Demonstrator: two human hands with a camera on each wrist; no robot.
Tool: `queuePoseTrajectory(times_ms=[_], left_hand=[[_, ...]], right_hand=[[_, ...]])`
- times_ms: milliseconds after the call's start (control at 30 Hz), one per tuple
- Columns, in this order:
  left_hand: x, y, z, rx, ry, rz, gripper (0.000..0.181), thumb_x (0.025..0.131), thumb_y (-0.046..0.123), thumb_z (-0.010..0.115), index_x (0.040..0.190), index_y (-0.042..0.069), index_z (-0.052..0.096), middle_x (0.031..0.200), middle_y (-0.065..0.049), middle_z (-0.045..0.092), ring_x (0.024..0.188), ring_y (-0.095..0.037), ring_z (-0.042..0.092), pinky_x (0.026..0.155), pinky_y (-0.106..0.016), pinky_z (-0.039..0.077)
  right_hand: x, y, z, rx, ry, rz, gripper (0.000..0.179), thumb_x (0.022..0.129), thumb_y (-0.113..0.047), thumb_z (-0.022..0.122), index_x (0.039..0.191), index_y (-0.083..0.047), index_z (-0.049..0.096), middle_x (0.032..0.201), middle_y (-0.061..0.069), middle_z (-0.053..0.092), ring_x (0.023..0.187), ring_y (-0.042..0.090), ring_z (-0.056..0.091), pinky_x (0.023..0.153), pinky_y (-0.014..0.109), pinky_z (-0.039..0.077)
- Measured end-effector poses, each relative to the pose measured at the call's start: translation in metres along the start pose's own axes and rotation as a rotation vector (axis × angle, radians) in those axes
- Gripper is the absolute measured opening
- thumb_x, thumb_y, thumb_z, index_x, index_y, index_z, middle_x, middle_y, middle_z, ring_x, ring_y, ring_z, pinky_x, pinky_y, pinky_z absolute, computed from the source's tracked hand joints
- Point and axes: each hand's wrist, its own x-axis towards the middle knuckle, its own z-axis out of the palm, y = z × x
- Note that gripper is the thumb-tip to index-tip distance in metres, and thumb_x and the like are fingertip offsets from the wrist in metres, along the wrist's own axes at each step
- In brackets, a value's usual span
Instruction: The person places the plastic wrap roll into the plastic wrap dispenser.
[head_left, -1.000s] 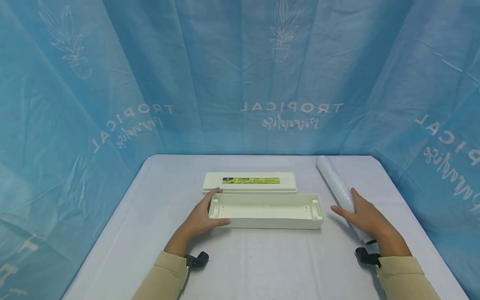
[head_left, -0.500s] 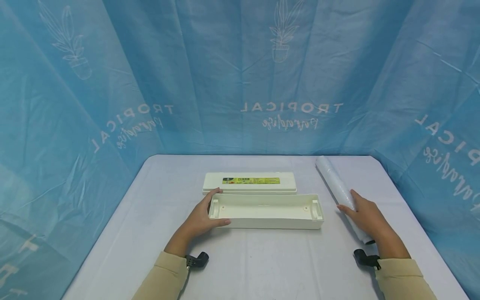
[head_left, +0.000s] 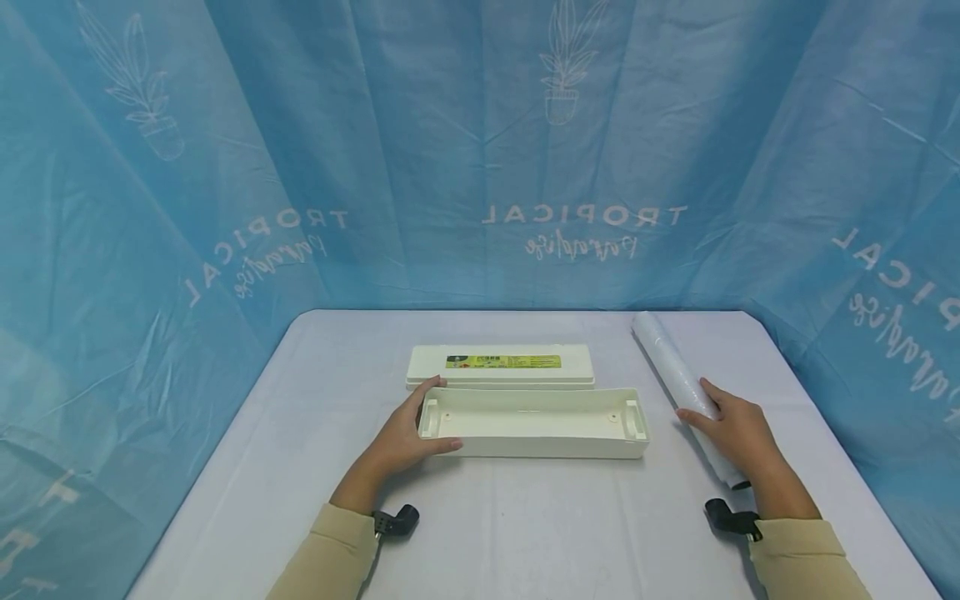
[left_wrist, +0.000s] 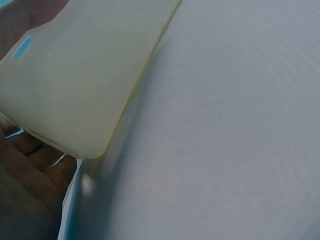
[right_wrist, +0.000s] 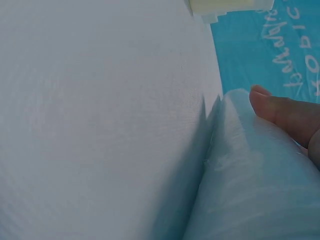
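Observation:
A long, cream plastic box (head_left: 551, 448) lies lengthwise mid-table, its hollow side up, with small fittings at both inner ends. My left hand (head_left: 399, 435) grips its left end, thumb along the front wall and fingers behind. The left wrist view shows the box's outer wall (left_wrist: 85, 80) up close, fingers beyond its edge. At the right, a roll of plastic wrap (head_left: 670, 357) slants across the table. My right hand (head_left: 738, 429) holds the roll's nearer half, the thumb on its left side. In the right wrist view the thumb (right_wrist: 287, 115) presses on the translucent roll (right_wrist: 245, 170).
Directly behind the box is a matching cream lid (head_left: 501, 380) with a yellow-green label (head_left: 502, 362). A white cloth (head_left: 480, 533) covers the table. Blue printed curtain (head_left: 435, 167) hangs beyond its far and side edges.
Over the last second my right hand has shifted slightly, and its thumb has come in from beside the roll onto it. The left hand and the box stay put.

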Motion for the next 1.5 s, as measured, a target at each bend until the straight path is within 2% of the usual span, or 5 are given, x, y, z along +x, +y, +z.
queuePoseTrajectory(times_ms=[167,433,967,1500], left_hand=[[0.0,0.0,0.001,0.01,0.01,0.002,0.116,0.073,0.039,0.099,0.166,0.019,0.032,0.163,-0.009,0.04,0.136,-0.03,0.052,0.112,-0.055,0.042],[-0.001,0.001,0.002,-0.028,0.007,-0.005,0.116,0.074,0.035,0.099,0.166,0.02,0.031,0.162,-0.006,0.041,0.132,-0.028,0.055,0.109,-0.052,0.046],[-0.002,0.001,0.001,-0.026,0.01,-0.015,0.117,0.074,0.037,0.099,0.167,0.021,0.03,0.163,-0.006,0.041,0.134,-0.029,0.054,0.11,-0.053,0.045],[-0.003,0.001,0.001,-0.036,0.006,-0.019,0.117,0.075,0.038,0.099,0.167,0.021,0.029,0.162,-0.007,0.041,0.131,-0.027,0.055,0.108,-0.053,0.046]], right_hand=[[-0.001,-0.002,0.0,0.0,0.015,0.005,0.091,0.098,-0.036,0.078,0.16,0.009,0.029,0.149,0.044,0.038,0.12,0.06,0.054,0.089,0.075,0.049],[-0.001,-0.002,0.001,0.004,0.035,-0.01,0.09,0.098,-0.038,0.078,0.158,0.01,0.031,0.147,0.044,0.041,0.12,0.061,0.055,0.087,0.075,0.049],[-0.003,-0.008,0.0,0.016,0.084,-0.02,0.082,0.098,-0.031,0.078,0.153,0.014,0.038,0.143,0.044,0.045,0.118,0.062,0.056,0.086,0.076,0.049],[-0.002,-0.012,-0.003,0.029,0.089,-0.029,0.082,0.097,-0.03,0.08,0.154,0.012,0.039,0.144,0.042,0.047,0.116,0.06,0.057,0.086,0.076,0.049]])
